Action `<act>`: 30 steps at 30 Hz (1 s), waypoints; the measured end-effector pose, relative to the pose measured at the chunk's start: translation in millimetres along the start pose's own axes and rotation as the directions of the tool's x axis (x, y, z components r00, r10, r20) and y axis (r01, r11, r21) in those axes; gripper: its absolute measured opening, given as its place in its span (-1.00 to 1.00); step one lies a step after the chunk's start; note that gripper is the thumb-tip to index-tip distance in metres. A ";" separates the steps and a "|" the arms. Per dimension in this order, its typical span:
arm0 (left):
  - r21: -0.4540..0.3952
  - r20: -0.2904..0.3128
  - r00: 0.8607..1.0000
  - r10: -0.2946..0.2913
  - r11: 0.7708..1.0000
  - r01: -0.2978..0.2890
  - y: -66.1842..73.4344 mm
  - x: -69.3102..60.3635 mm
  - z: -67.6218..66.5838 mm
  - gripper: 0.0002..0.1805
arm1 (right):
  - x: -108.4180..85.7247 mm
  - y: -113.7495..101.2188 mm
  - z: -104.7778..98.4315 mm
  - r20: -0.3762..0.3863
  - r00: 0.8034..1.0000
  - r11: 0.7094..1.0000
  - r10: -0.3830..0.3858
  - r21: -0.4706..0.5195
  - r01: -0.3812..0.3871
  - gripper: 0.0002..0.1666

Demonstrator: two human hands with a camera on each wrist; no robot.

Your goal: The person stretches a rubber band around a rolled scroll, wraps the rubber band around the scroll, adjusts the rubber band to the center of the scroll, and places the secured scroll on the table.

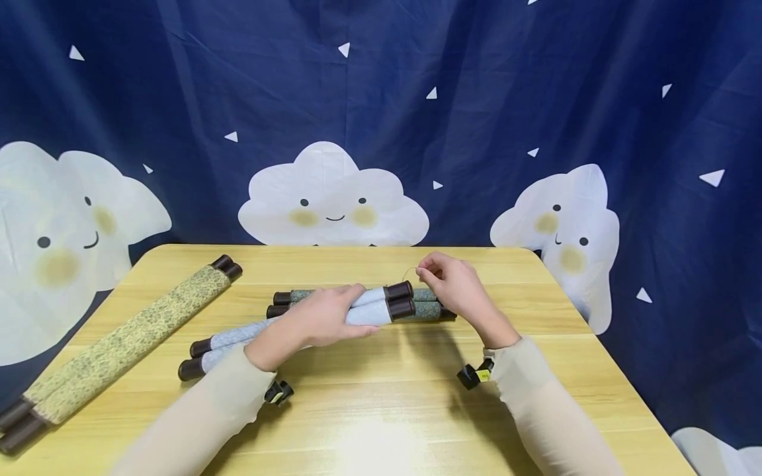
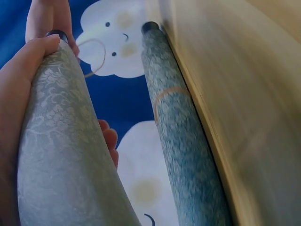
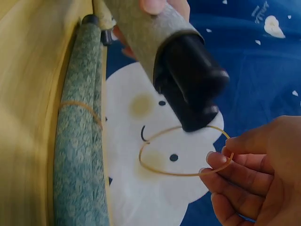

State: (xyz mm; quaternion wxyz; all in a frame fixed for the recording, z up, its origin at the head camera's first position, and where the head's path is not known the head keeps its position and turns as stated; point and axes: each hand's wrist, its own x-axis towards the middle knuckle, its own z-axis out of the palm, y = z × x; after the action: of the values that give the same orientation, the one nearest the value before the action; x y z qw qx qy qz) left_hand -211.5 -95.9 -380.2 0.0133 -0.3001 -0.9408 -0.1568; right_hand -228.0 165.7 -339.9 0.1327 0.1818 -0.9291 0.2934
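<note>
My left hand (image 1: 321,318) grips a pale blue patterned scroll (image 1: 370,314) rolled on two dark-knobbed rods, raised at its right end. In the left wrist view the thumb lies along one side, and fingertips show at the other. My right hand (image 1: 457,285) pinches a thin tan rubber band (image 3: 178,175) between thumb and fingers. Its loop hangs beside the scroll's dark end knobs (image 3: 195,77); whether it encircles a knob I cannot tell. Behind and below lies a dark green patterned scroll (image 1: 426,309), with another rubber band (image 3: 77,103) around its middle.
A yellow patterned scroll (image 1: 127,344) with dark knobs lies slantwise on the left of the wooden table (image 1: 381,403). Beyond the table's back edge hangs a dark blue curtain (image 1: 381,99) with white clouds and triangles. Dark wrist cameras are strapped at both cuffs.
</note>
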 end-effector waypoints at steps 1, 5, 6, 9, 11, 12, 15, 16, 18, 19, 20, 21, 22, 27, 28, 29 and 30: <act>-0.012 0.001 1.000 0.003 1.000 -0.003 1.5 0.7 1.3 -0.29 | 0.2 -3.2 0.7 0.003 1.000 1.000 -0.006 -0.001 0.006 -0.86; -0.046 0.002 1.000 0.005 0.999 -0.005 4.9 4.3 6.6 -0.25 | -1.8 -14.7 2.2 -0.003 1.000 1.000 -0.030 0.003 0.030 -0.87; -0.042 0.000 1.000 0.002 0.999 -0.002 5.3 5.2 7.8 -0.24 | -2.9 -17.2 2.2 -0.009 0.999 0.999 -0.038 0.003 0.038 -0.88; -0.031 -0.010 1.000 -0.014 0.999 0.013 5.3 7.9 10.2 -0.22 | -7.3 -23.1 1.5 -0.032 0.998 0.998 -0.063 0.013 0.063 -0.90; -0.023 -0.021 0.999 -0.025 0.999 0.025 4.8 9.6 11.0 -0.21 | -10.5 -26.2 0.9 -0.045 0.995 0.996 -0.084 0.021 0.085 -0.92; -0.020 -0.024 0.999 -0.032 0.999 0.031 4.5 10.3 11.2 -0.20 | -12.4 -27.9 0.6 -0.048 0.994 0.995 -0.096 0.026 0.097 -0.92; -0.028 -0.029 0.998 -0.049 0.998 0.049 3.3 12.2 11.1 -0.17 | -19.2 -32.1 0.5 -0.049 0.991 0.991 -0.123 0.047 0.125 -0.93; -0.036 -0.029 0.998 -0.058 0.998 0.056 2.7 12.8 10.8 -0.17 | -22.0 -32.9 1.1 -0.047 0.991 0.990 -0.129 0.056 0.131 -0.94; -0.046 -0.029 0.997 -0.076 0.996 0.074 1.4 13.5 10.0 -0.16 | -28.1 -34.8 2.7 -0.043 0.990 0.988 -0.133 0.068 0.135 -0.95; -0.050 -0.032 0.996 -0.085 0.995 0.084 0.6 13.9 9.2 -0.16 | -31.4 -35.1 4.0 -0.043 0.990 0.989 -0.132 0.067 0.135 -0.95; -0.051 -0.034 0.995 -0.096 0.994 0.094 -0.2 13.9 8.2 -0.15 | -34.5 -35.6 5.4 -0.044 0.991 0.989 -0.130 0.067 0.133 -0.95; -0.055 -0.041 0.994 -0.104 0.993 0.102 -1.0 14.0 7.1 -0.15 | -37.6 -35.5 7.3 -0.046 0.991 0.989 -0.129 0.066 0.132 -0.94; -0.060 -0.048 0.993 -0.110 0.992 0.107 -1.9 14.0 5.9 -0.14 | -40.3 -35.2 9.3 -0.047 0.991 0.990 -0.127 0.061 0.130 -0.94; -0.062 -0.092 0.988 -0.126 0.991 0.121 -4.1 13.2 0.6 -0.06 | -50.5 -36.5 18.0 0.001 0.993 0.991 -0.122 0.064 0.121 -0.94; -0.059 -0.097 0.988 -0.123 0.991 0.118 -3.7 13.2 0.5 -0.05 | -51.8 -38.1 18.7 0.025 0.992 0.990 -0.124 0.075 0.122 -0.94; -0.054 -0.098 0.988 -0.116 0.992 0.112 -3.1 13.0 0.9 -0.04 | -52.6 -40.1 19.1 0.050 0.990 0.988 -0.129 0.088 0.124 -0.94; -0.046 -0.097 0.990 -0.106 0.994 0.102 -2.2 12.8 1.7 -0.04 | -52.8 -42.0 19.3 0.079 0.988 0.986 -0.134 0.107 0.125 -0.93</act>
State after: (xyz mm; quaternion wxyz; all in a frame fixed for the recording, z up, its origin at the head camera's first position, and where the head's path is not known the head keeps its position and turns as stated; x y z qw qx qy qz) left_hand -223.1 -89.9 -381.0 0.0457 -0.2427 -0.9500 -0.1911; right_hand -165.7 136.0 -353.0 0.1020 0.2609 -0.9040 0.3231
